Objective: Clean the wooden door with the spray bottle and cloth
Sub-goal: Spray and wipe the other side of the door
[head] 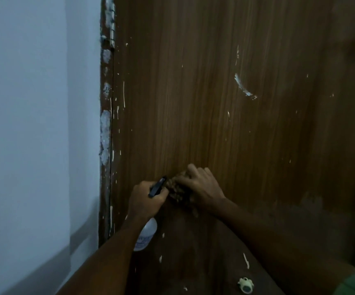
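Note:
The wooden door (215, 103) fills most of the view, brown with vertical grain and many white paint flecks and streaks. My left hand (145, 199) grips the neck of a spray bottle (148, 233); its black nozzle points up to the right and its pale body hangs below the hand. My right hand (198, 185) presses a dark patterned cloth (177, 189) flat against the lower part of the door, right next to the nozzle. The cloth is mostly hidden under the fingers.
A pale blue wall (34, 124) stands to the left of the brown door frame (105, 124), which carries a metal hinge (111, 24) and white plaster patches. A small pale doorstop-like object (245, 285) sits low on the door.

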